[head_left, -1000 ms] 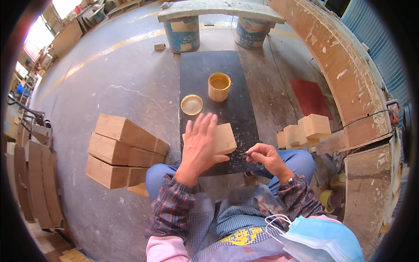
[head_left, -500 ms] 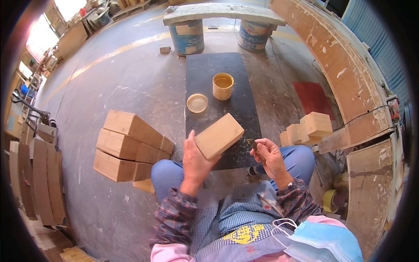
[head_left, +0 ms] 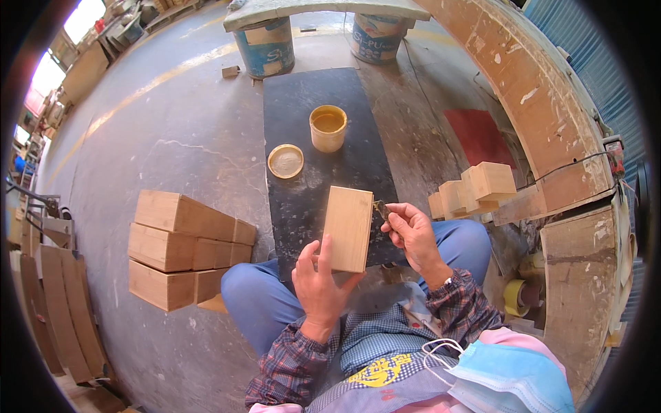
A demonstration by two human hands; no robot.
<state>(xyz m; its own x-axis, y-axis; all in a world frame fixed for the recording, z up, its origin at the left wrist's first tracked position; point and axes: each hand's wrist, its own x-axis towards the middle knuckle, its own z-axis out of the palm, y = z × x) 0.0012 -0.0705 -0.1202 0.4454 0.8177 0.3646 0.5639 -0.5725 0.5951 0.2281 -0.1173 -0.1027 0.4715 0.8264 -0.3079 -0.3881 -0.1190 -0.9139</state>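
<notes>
My left hand [head_left: 320, 282] grips a pale wooden block [head_left: 349, 230] from below and the left, its thumb beneath the lower end. The block stands nearly lengthwise before me, a broad face toward me. My right hand [head_left: 413, 237] pinches a small dark putty knife [head_left: 383, 211], its tip at the block's right edge near the top; whether it touches I cannot tell. Yellowish paste shows at that tip. Beyond, on a black board [head_left: 296, 96], an uncovered round tub [head_left: 327, 136] holds yellow-brown paste. Its lid [head_left: 286, 162] lies to the left with pale residue inside.
Wooden blocks [head_left: 165, 251] are stacked on the floor at my left, and more blocks [head_left: 490, 182] stand at my right. A bench on two buckets [head_left: 265, 51] is ahead. A worn wooden panel [head_left: 544, 117] runs along the right, near a red mat [head_left: 480, 138].
The block has turned from slanting to nearly upright, and my left hand shifted lower around it. My right hand brought the putty knife to the block's right edge. The whole view shifted slightly.
</notes>
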